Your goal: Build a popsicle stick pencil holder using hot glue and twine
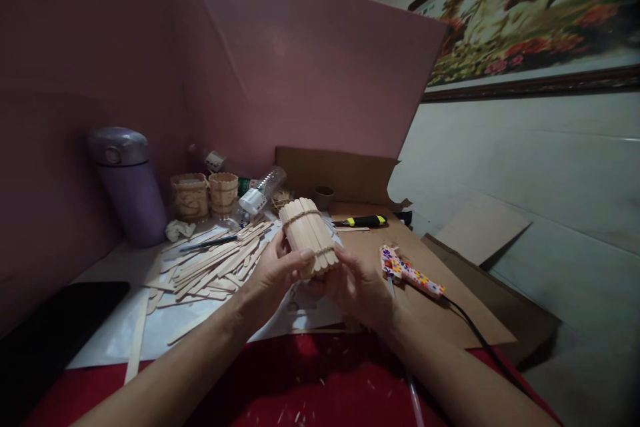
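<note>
Between my two hands is a popsicle-stick cup [306, 235], tilted, its sticks side by side with a band of twine near each end. My left hand [278, 263] grips its lower left side, thumb pressed on the sticks. From the lower right, my right hand [357, 283] has its fingers closed on the bottom edge; some of those fingers are hidden behind the cup. Loose popsicle sticks [220, 267] lie in a heap left of my hands, on white paper [105, 337]. To the right rests a flower-patterned glue gun [410, 272] with a black cord.
A purple bottle [131, 193] stands at the left near two stick cups [190, 197] and a clear plastic bottle [263, 190]. A yellow-black utility knife [367, 221] lies on the cardboard [450, 320]. Behind are a small pot [324, 197] and an upright pink panel [310, 73]. Red cloth [300, 380] covers the front.
</note>
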The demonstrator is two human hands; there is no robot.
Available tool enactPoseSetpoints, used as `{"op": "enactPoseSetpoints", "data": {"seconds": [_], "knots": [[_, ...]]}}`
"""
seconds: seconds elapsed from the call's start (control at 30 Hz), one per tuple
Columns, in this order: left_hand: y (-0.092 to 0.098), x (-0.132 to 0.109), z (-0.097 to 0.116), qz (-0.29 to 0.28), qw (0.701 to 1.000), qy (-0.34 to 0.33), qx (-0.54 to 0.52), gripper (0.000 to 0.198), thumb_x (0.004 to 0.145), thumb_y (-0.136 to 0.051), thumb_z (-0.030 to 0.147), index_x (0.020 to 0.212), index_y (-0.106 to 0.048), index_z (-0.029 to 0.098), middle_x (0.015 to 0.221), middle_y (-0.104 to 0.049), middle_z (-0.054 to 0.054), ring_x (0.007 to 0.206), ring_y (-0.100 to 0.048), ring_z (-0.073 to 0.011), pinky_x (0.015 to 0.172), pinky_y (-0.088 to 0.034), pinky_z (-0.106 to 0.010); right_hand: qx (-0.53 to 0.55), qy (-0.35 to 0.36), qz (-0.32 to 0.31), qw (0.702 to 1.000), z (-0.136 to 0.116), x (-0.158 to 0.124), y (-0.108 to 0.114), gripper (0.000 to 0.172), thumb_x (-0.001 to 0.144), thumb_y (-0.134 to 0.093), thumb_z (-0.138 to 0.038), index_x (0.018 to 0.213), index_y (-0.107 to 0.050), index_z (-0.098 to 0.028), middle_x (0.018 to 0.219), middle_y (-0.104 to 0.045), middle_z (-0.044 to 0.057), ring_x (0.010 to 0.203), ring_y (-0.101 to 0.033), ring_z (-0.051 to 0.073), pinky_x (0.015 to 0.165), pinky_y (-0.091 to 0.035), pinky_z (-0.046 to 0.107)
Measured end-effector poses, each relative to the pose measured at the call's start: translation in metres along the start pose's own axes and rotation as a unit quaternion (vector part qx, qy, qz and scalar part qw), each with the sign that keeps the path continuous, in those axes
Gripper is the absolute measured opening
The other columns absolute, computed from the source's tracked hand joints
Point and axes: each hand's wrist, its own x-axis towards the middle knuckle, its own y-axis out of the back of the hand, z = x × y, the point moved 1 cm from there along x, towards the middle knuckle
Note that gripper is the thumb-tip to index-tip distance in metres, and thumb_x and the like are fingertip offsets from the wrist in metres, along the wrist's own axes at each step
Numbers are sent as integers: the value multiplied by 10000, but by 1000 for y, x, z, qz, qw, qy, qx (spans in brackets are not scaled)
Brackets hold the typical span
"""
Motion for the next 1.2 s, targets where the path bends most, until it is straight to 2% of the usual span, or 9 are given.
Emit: {"op": "enactPoseSetpoints", "data": {"seconds": [0.27,0.43,0.67,0.97,1.1,1.2], "knots": [[3,3,-5,19,1000,-12,17,739,625,-812,329,1269,-509,133,1151,-644,-147,1034,-614,-296,801,-504,-353,10,11,-2,1000,3,0,4,414,877,-584,-431,1184,-625,-156,998,-733,120,918,-668,249,787,-509,377],[3,2,-5,16,999,-25,23,741,632,-805,341,1274,-497,134,1143,-640,-144,1010,-611,-286,793,-504,-354,12,14,-11,1000,5,0,3,405,896,-563,-427,1182,-628,-149,1015,-724,128,921,-663,232,715,-494,313],[4,-1,-5,-25,1000,-13,2,651,718,-771,351,1280,-507,157,1122,-658,-126,932,-632,-234,768,-505,-326,-20,26,-14,999,3,0,2,411,891,-566,-448,1194,-619,-176,1019,-719,113,910,-658,231,746,-500,335],[9,2,-14,23,997,-46,49,661,679,-832,330,1254,-543,180,1137,-669,-117,1007,-626,-262,847,-501,-367,-17,15,-16,1000,3,-2,2,409,882,-588,-427,1206,-606,-177,1023,-710,100,915,-646,236,759,-498,348],[7,2,-10,-4,998,-64,29,733,648,-849,404,1275,-545,174,1161,-656,-127,1034,-612,-272,838,-482,-347,-1,6,-21,1000,-1,-2,3,419,869,-586,-470,1162,-634,-174,998,-715,101,900,-641,232,729,-469,324],[7,1,-2,5,999,-49,-5,633,707,-794,411,1258,-572,191,1079,-674,-96,930,-625,-231,752,-464,-306,3,-4,-35,999,-4,-2,1,450,874,-554,-518,1131,-653,-163,1006,-714,117,894,-641,229,699,-440,299]]}}
